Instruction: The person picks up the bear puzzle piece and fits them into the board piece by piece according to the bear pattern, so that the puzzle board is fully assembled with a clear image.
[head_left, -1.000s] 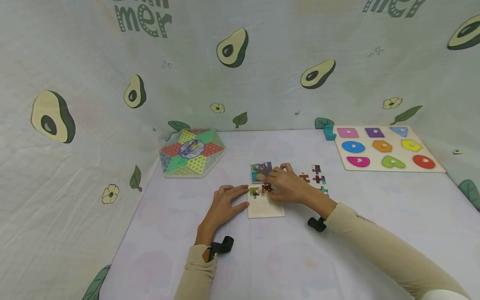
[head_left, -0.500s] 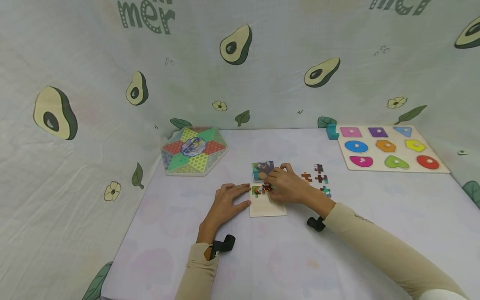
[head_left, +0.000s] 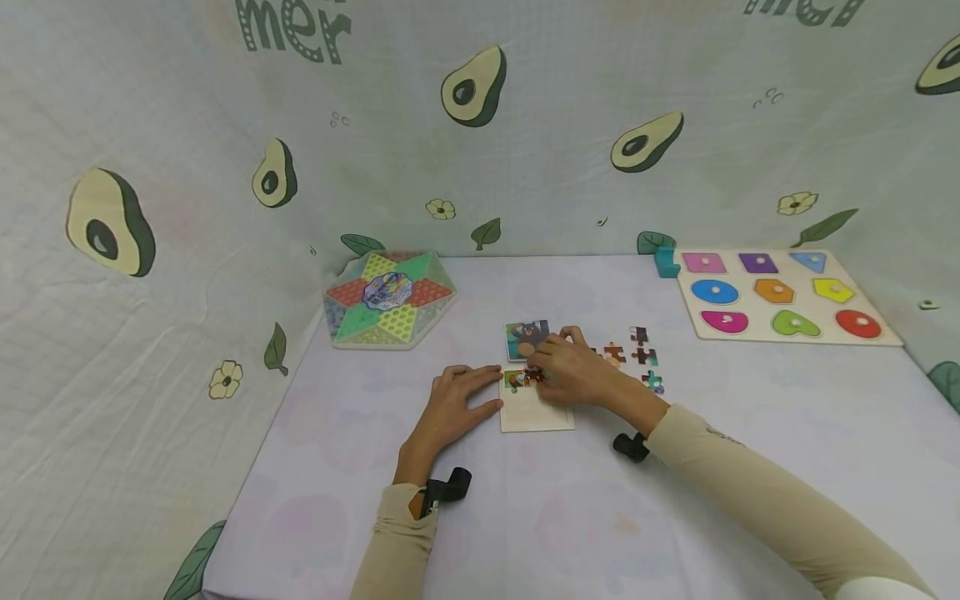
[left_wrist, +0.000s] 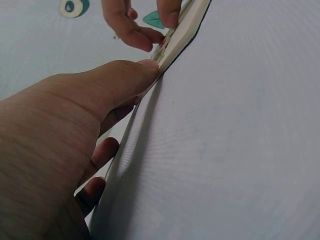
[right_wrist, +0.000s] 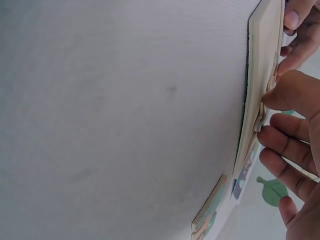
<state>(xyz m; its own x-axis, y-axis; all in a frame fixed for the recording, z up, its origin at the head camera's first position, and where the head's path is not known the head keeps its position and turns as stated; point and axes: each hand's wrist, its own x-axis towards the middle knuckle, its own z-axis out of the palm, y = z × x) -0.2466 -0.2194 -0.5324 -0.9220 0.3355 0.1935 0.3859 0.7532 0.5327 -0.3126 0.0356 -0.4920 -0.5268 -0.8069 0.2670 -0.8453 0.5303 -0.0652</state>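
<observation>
A pale wooden puzzle tray [head_left: 536, 416] lies flat at mid-table. Its upper left corner holds a green jigsaw piece [head_left: 514, 381], with a dark red-brown piece [head_left: 533, 375] beside it. My left hand [head_left: 448, 413] touches the tray's left edge with thumb and fingertips, fingers loosely extended. Over the tray's upper right part, my right hand [head_left: 576, 371] pinches a jigsaw piece [right_wrist: 261, 114] low against the surface, thumb on one side and fingertips on the other. Most of that piece is hidden. Behind the tray lies a bear picture board [head_left: 527, 337], partly covered by the right hand.
Right of the right hand lie several loose jigsaw pieces, among them an orange-brown one [head_left: 614, 353] and a teal one [head_left: 653, 382]. A hexagonal patterned box [head_left: 390, 321] sits at back left. A knobbed shape board [head_left: 787, 296] and a teal block [head_left: 666, 262] are at back right.
The head view has shifted slightly, so everything sits a little higher and further right. Both hands keep nearly the same place at the tray, the right still at its upper part.
</observation>
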